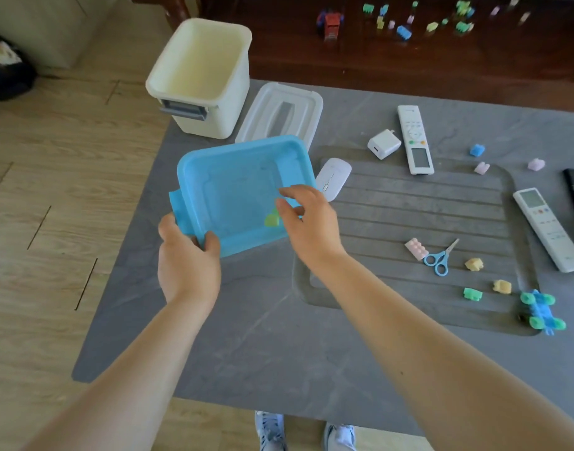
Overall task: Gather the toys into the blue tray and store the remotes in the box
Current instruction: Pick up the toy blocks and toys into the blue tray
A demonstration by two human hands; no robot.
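- The left hand (pixel 188 255) grips the near corner of the blue tray (pixel 240 190), holding it tilted above the grey desk (pixel 246 336).
- The right hand (pixel 306 222), fingers loosely spread, hovers over a yellow-green toy (pixel 272 219) inside the tray.
- Two white remotes (pixel 415 139) lie further right.
- The cream box (pixel 202 79) stands open beyond.

Light: soft, even daylight, bright on the wooden floor (pixel 44 196) at left.
Shadows: faint and diffuse on the grey table (pixel 246 336).
Blur: the toys on the dark shelf (pixel 409 60) at top are soft.
Distortion: wide-angle bending shows towards the frame's edges and corners.
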